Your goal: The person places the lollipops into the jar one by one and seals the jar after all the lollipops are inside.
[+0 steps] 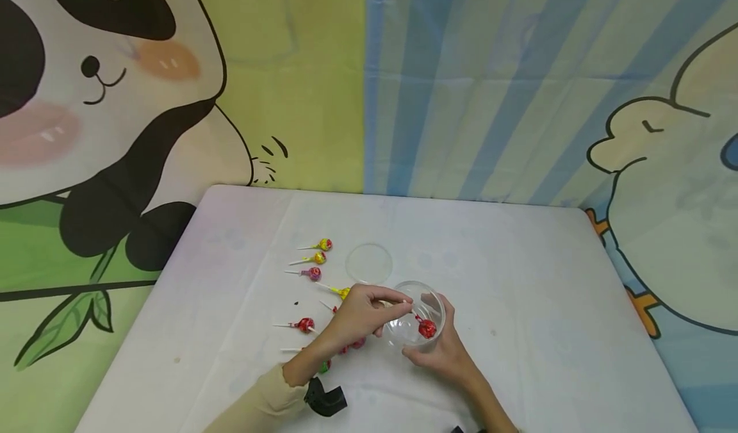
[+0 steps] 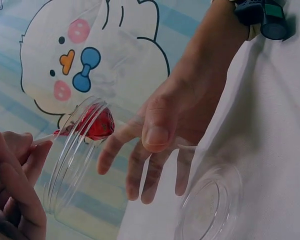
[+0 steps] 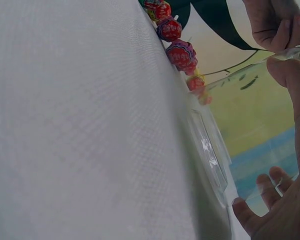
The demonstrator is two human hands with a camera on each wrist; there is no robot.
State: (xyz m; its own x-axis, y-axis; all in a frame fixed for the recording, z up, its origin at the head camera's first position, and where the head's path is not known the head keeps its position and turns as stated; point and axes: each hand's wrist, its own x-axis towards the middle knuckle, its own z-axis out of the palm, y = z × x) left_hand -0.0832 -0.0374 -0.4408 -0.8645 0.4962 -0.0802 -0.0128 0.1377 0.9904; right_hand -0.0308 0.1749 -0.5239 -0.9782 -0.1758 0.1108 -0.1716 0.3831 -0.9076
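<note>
My left hand (image 1: 359, 314) pinches the white stick of a red-wrapped lollipop (image 1: 427, 328). The candy end lies within the mouth of a clear, screw-necked plastic jar (image 1: 398, 338), head first. Gripping the jar's side is my right hand (image 1: 445, 351); its thumb and spread fingers wrap around the wall. In the left wrist view, the red lollipop head (image 2: 101, 122) shows through the jar's ridged neck, with the left fingertips (image 2: 32, 155) just outside the opening. The right wrist view has the right hand (image 3: 285, 210) around the see-through jar (image 3: 260, 125).
Several wrapped lollipops, among them a yellow one (image 1: 325, 245), a purple one (image 1: 314, 273) and a red one (image 1: 305, 325), lie left of the jar on the white table (image 1: 536, 330). A clear round lid (image 1: 369, 264) lies behind the hands. A cartoon-printed curtain (image 1: 300, 100) stands behind.
</note>
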